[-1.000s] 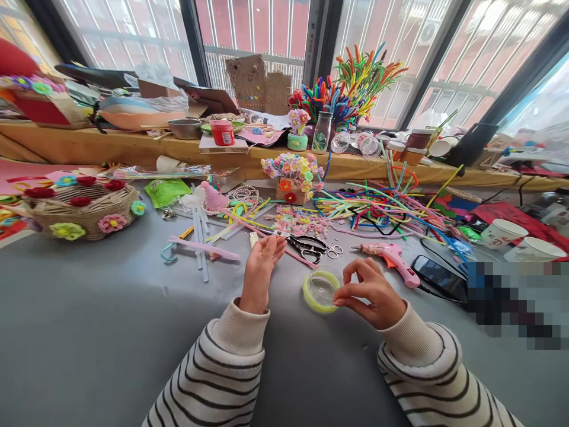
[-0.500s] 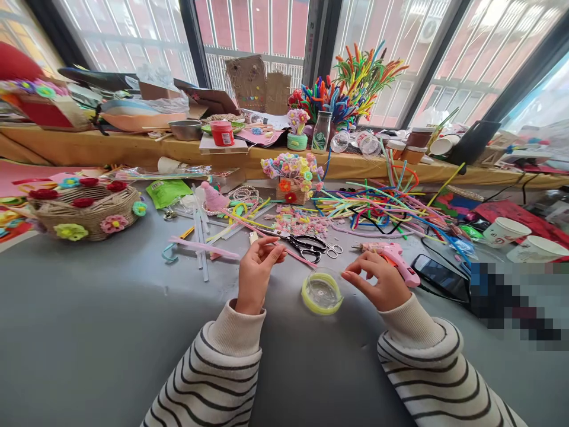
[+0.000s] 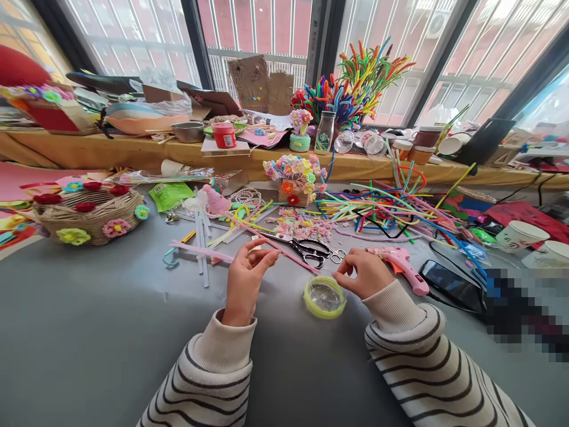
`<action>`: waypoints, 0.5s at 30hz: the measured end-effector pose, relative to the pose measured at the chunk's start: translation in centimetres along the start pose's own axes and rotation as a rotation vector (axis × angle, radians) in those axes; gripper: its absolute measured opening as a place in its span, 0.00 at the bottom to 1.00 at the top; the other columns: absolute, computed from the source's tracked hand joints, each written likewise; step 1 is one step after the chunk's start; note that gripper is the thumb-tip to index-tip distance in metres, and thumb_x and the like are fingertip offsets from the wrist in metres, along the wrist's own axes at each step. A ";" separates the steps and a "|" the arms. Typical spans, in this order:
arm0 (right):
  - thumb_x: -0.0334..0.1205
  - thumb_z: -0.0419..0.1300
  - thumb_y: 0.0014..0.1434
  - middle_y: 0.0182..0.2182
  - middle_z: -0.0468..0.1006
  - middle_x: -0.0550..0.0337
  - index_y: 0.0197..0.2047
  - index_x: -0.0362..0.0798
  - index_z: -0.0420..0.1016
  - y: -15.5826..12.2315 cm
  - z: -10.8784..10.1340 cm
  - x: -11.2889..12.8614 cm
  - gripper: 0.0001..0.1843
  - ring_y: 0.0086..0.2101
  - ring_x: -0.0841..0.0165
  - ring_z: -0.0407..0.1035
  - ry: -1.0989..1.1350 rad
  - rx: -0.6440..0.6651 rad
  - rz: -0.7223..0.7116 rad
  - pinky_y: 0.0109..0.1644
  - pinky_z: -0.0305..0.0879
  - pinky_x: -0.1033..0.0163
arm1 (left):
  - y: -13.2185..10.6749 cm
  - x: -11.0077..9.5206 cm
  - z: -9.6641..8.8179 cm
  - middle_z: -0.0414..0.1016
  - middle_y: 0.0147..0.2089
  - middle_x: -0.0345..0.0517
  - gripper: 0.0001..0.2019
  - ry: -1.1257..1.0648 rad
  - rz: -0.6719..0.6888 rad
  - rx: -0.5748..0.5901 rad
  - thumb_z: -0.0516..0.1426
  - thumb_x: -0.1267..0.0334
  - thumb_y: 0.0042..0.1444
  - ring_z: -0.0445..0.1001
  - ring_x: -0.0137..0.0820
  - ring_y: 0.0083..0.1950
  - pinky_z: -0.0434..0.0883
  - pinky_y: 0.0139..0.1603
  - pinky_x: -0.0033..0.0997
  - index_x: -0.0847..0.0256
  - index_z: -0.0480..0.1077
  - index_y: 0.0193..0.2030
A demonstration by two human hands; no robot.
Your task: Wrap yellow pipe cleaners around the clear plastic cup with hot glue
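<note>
A small clear plastic cup [image 3: 326, 295] with a fuzzy yellow-green pipe cleaner [image 3: 316, 313] around it stands on the grey table before me. My right hand [image 3: 362, 273] is closed in a pinch at the cup's upper right edge; whether it grips the rim or a thin strand is too small to tell. To the left of the cup, my left hand [image 3: 248, 279] is raised with thumb and forefinger drawn together. Whatever sits between those fingertips, if anything, I cannot make out. Black-handled scissors [image 3: 313, 249] lie just beyond the cup, with a pink pipe cleaner [image 3: 284, 242] across them.
A pink glue gun [image 3: 406, 267] and a phone [image 3: 451, 284] lie to the right. Clear glue sticks [image 3: 202, 249] are at left, near a flower-trimmed basket [image 3: 93, 216]. Behind are loose pipe cleaners [image 3: 377, 207], a flower pot [image 3: 293, 193] and paper cups [image 3: 520, 236].
My right hand has moved left to the cup's edge, its fingers drawn closer together. My left hand has shifted slightly left and down, away from the cup. The view has shifted a little.
</note>
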State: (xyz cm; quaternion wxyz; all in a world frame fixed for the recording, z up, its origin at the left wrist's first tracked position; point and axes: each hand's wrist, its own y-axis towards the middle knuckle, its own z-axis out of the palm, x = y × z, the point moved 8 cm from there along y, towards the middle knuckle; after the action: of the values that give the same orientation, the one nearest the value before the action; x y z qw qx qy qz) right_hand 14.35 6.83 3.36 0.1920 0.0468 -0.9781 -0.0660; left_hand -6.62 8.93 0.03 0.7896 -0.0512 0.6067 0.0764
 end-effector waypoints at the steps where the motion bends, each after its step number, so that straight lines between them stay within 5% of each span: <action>1: 0.37 0.59 0.43 0.20 0.69 0.59 0.17 0.45 0.70 0.1 0.1 -0.2 0.08 0.23 0.71 0.63 -0.004 -0.009 0.020 0.28 0.58 0.66 | 0.1 -0.2 -0.3 0.73 0.26 0.38 0.22 -0.001 0.004 -0.009 0.64 0.64 0.37 0.71 0.25 0.30 0.68 0.38 0.28 0.64 0.64 0.40; 15: 0.47 0.55 0.47 0.20 0.69 0.60 0.18 0.47 0.69 -0.1 1.2 -1.3 0.14 0.23 0.71 0.63 0.049 -0.093 0.114 0.26 0.56 0.66 | 0.6 -0.3 -1.1 0.71 0.25 0.36 0.20 -0.004 0.040 -0.029 0.64 0.63 0.37 0.71 0.25 0.30 0.68 0.36 0.28 0.62 0.63 0.38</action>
State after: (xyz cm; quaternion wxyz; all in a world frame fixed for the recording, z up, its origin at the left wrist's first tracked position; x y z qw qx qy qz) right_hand 15.13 7.05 1.80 0.2213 -0.0162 -0.9700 -0.0994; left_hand -7.80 9.29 0.03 0.7884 -0.0505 0.6047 0.1013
